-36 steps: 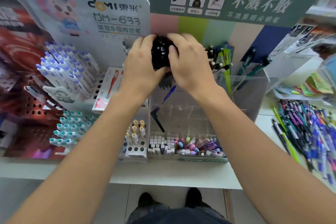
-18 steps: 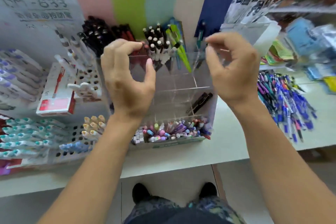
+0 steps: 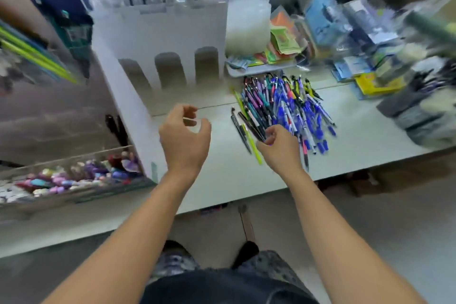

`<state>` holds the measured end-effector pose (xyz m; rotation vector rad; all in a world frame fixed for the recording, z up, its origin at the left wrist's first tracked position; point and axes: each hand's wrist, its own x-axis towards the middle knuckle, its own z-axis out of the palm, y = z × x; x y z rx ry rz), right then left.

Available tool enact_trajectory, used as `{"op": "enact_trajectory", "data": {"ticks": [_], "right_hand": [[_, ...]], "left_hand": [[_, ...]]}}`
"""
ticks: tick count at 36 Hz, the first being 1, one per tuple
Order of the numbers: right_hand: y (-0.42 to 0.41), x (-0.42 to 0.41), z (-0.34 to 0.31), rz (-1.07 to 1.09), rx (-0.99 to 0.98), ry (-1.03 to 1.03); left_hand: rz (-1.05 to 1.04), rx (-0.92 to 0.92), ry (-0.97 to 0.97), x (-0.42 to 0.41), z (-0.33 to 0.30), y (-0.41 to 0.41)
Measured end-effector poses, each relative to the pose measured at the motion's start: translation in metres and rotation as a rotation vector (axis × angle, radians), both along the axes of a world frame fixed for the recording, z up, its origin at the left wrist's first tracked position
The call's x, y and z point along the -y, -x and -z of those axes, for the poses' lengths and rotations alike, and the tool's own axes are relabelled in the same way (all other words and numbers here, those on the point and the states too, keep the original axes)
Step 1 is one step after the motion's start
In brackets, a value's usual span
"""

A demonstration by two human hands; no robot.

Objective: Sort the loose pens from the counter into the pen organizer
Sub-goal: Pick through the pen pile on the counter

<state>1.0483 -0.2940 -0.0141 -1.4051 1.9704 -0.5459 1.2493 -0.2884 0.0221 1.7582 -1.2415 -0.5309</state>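
Observation:
A heap of loose pens (image 3: 286,106), mostly blue with some black, purple and teal, lies on the pale counter (image 3: 222,175). My right hand (image 3: 280,148) is at the heap's near left edge, its curled fingers pinching the ends of a few black pens (image 3: 251,128). A yellow-green pen (image 3: 254,148) lies just left of that hand. My left hand (image 3: 185,136) hovers over the counter with fingers loosely curled and holds nothing. The clear pen organizer (image 3: 56,116) stands at the left, blurred, with coloured caps in its front tray (image 3: 74,175).
A white cardboard display stand (image 3: 160,39) rises between the organizer and the heap. Behind the heap are a frosted box (image 3: 246,27), packets of stationery and a shelf. Dark blurred goods (image 3: 419,111) sit at the right. The counter's front edge runs just below my wrists.
The view has swung right, away from the organizer. Both hands left the organizer's compartments; my right hand dropped onto the pen heap, my left hand moved over the counter.

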Motion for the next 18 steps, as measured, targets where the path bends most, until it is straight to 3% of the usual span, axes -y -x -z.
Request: {"op": "enact_trajectory", "data": {"ticks": [5, 11, 14, 18], "right_hand": [[0.056, 0.018, 0.019, 0.047, -0.074, -0.097], [0.091, 0.033, 0.059, 0.086, -0.160, -0.446], [0.099, 0.033, 0.079, 0.118, -0.147, -0.472], [0.106, 0.042, 0.090, 0.178, -0.156, -0.390]], "left_hand": [[0.215, -0.039, -0.495, 0.014, 0.028, 0.056], [0.205, -0.156, -0.945, 0.050, 0.078, 0.099], [0.160, -0.103, -1.001, 0.064, 0.106, 0.120], [0.093, -0.015, -0.923, 0.073, 0.120, 0.150]]}}
